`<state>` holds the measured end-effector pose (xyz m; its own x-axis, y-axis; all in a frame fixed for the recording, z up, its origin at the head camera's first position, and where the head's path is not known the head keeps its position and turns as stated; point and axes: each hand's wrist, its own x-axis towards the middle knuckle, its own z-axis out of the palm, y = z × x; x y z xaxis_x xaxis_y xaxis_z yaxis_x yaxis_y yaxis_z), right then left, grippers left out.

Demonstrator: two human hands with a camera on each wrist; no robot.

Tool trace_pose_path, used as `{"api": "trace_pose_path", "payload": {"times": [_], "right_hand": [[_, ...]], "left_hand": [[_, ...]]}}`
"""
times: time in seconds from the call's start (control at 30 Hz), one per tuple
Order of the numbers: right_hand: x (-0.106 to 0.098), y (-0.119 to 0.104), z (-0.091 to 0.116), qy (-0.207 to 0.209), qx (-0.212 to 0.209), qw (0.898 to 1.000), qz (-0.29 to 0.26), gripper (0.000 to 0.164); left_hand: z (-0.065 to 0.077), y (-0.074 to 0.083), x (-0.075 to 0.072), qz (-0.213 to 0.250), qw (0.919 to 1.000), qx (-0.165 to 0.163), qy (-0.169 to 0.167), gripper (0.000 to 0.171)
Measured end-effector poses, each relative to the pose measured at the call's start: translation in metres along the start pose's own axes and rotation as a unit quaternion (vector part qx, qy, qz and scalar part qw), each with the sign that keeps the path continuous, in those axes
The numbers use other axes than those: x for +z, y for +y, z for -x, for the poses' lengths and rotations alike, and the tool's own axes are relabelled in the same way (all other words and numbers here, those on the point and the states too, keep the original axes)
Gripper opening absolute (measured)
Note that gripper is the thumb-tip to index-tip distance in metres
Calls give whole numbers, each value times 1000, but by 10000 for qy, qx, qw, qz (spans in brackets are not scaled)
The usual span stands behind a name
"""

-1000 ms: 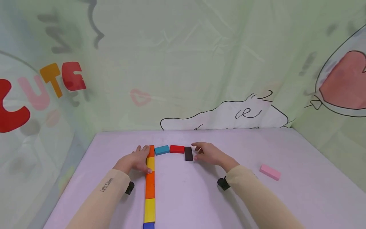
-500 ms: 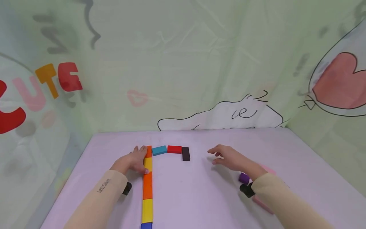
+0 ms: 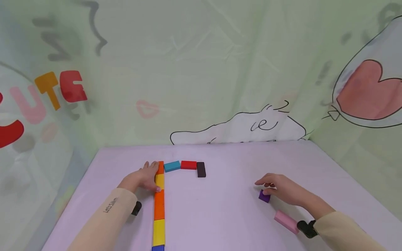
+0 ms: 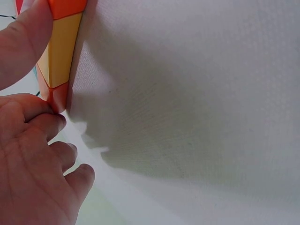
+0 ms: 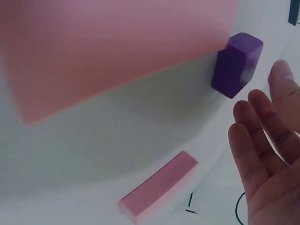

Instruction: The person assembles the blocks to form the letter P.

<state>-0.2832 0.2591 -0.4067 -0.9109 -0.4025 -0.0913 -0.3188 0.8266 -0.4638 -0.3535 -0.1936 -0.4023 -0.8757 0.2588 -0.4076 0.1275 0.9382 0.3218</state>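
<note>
My left hand (image 3: 145, 177) rests at the far end of a straight row of blocks, thumb and fingers touching the orange end block (image 3: 161, 167) and the yellow block (image 3: 159, 181) beside it. In the left wrist view, the left fingertips (image 4: 57, 121) touch the row's end. My right hand (image 3: 284, 188) hovers over a purple block (image 3: 264, 197), thumb in front of it in the head view. The right wrist view shows the right fingers (image 5: 243, 145) spread apart from that purple block (image 5: 236, 63), holding nothing.
A pink block (image 3: 286, 221) lies below my right wrist; another pink block (image 5: 159, 185) shows in the right wrist view. From the row's far end, teal (image 3: 172, 166), red (image 3: 188, 165) and black (image 3: 201, 169) blocks run right. A printed cloth wall (image 3: 201, 69) stands behind the table.
My right hand has moved away from the black block, right and nearer, to the purple block. My left hand has stayed at the row's end. The view has turned slightly right.
</note>
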Motion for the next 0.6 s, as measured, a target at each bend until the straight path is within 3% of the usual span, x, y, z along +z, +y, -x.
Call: {"api": "trace_pose_path", "payload": {"times": [0.17,0.33,0.6], "right_hand": [[4,10,9,-93,-124,9999,5,29],[5,15,13,-175,21,9998,-128,32],[5,19,21,-75,26,9998,-184,27]], "left_hand": [[0,0,1,0,10000,5,-10,101],[0,0,1,-3,10000,-62,4,101],[1,1,0,-23,10000,-63,0,101]]}}
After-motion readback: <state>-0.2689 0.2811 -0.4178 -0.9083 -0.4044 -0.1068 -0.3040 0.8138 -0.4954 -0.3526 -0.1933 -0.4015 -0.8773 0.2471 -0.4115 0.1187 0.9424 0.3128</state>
